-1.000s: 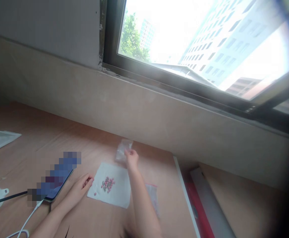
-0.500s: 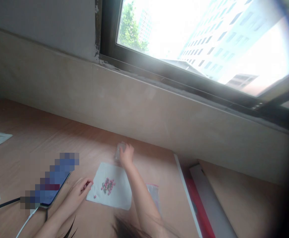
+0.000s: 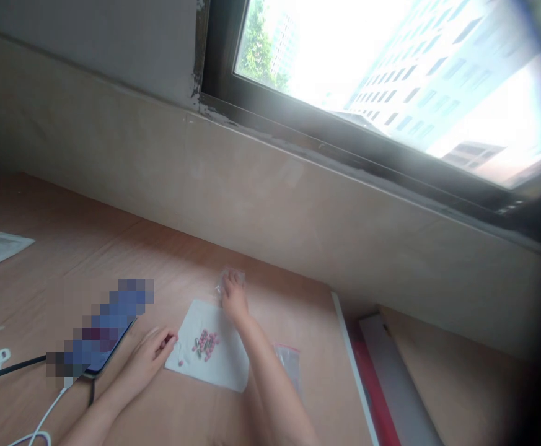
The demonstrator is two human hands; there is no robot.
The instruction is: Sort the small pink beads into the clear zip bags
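Observation:
A white sheet (image 3: 219, 371), perhaps paper or tissue, lies on the table with a cluster of small pink pills (image 3: 212, 339) and several dark grey-green capsules (image 3: 199, 350) on it. One pink pill (image 3: 181, 363) sits apart near the left edge. Beside that edge rests my left hand (image 3: 153, 347), its fingers curled with thumb and fingertips together; what they hold, if anything, cannot be made out. My right hand (image 3: 234, 297) reaches past the sheet's far edge. Its fingers lie spread on a small clear plastic bag (image 3: 240, 273), which they partly cover.
Left of my left hand is a phone (image 3: 112, 337), its screen blurred, with cables. A second clear zip bag (image 3: 290, 365) with a red seal lies right of my right forearm. White packets (image 3: 0, 248) are at far left. The wall (image 3: 251, 210) and window bound the table.
My right hand has shifted slightly left over the clear bag, and its fingers now lie on top. The left hand and pills stay in place. The view has shifted slightly.

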